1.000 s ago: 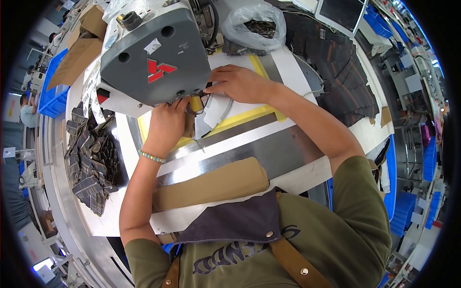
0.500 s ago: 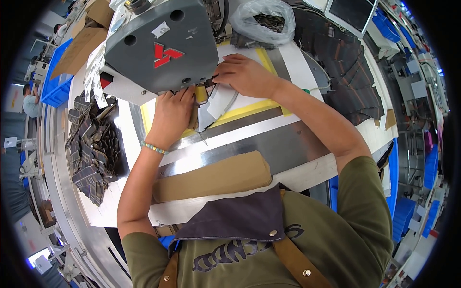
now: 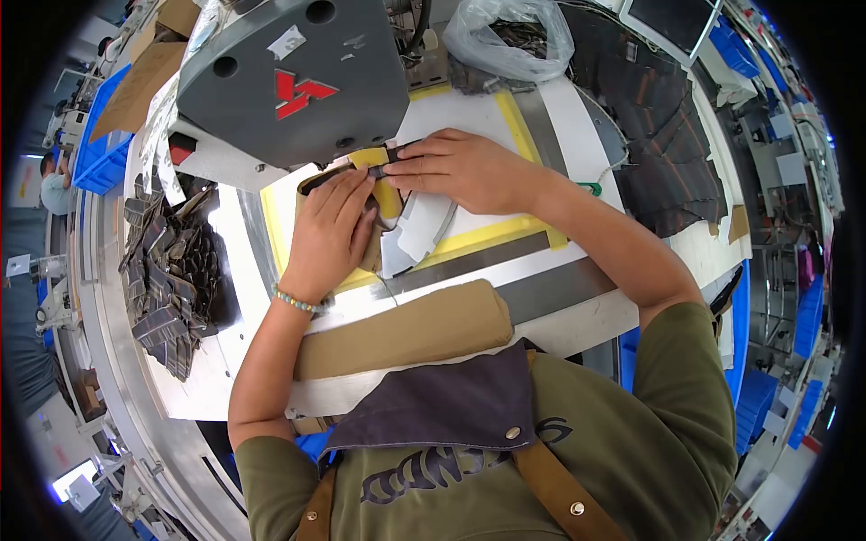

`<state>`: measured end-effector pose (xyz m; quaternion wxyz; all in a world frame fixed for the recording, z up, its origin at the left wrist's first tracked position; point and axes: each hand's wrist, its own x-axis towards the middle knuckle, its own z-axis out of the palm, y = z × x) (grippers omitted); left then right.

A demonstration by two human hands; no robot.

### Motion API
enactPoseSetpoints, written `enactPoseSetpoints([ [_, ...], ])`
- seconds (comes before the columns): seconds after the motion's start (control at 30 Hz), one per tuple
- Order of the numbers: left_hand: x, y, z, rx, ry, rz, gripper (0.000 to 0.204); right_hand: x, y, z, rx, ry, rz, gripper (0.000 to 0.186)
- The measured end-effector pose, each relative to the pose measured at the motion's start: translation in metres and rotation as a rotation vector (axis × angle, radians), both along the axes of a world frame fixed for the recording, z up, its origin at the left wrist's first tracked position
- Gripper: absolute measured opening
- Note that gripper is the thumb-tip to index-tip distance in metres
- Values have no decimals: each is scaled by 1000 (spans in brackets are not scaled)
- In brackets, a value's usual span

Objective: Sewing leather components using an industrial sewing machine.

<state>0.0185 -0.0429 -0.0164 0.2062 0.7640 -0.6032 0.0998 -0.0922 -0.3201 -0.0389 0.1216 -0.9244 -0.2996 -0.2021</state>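
Below the front of a grey sewing machine head (image 3: pixel 298 86), my two hands meet over a small work piece. My left hand (image 3: pixel 334 216) has its fingers close together, their tips on a dark fabric strip (image 3: pixel 377 169). From the other side, my right hand (image 3: pixel 460 171) pinches that strip between thumb and fingers. A yellow patch (image 3: pixel 390 200) lies under the strip. Beside it is a curved white-grey plate (image 3: pixel 424 225), just below my right hand. My left hand partly hides a brown piece with a dark edge (image 3: pixel 311 183).
Folded dark plaid pieces (image 3: pixel 171 270) are heaped at the left. A clear plastic bag (image 3: pixel 510 41) and dark striped fabric (image 3: pixel 663 135) lie at the back and right. A brown padded bar (image 3: pixel 406 331) runs along the near edge. Blue bins (image 3: pixel 104 167) stand farther left.
Both hands have come slightly out from under the machine head, and more of the dark strip shows between them. The view has shifted a little as well.
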Motion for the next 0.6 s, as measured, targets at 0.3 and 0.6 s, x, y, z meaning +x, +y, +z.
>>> enactPoseSetpoints([
  [0.3, 0, 0, 5, 16, -22, -7, 44, 0, -8, 6, 2, -82, -264, 41],
  [0.6, -3, -3, 7, 72, 20, 2, 49, 1, -2, 4, 100, 27, -56, 35],
])
